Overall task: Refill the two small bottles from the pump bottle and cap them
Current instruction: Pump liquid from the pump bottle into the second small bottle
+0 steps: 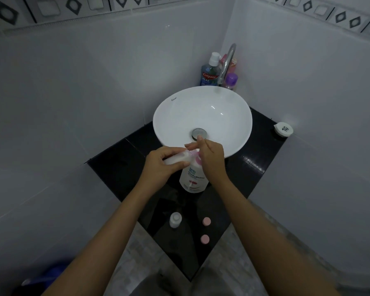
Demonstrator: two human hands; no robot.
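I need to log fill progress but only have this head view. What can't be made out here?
- Fill level of the small bottle: head view, left hand wraps it.
- Pump head of the pump bottle: right hand covers it.
- Contents of the second small bottle: too small and dim.

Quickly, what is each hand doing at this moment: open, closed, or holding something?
Left hand: closed around a small bottle, held tilted at the spout.
Right hand: fingers straight, pressing down on the pump bottle head; grips nothing.
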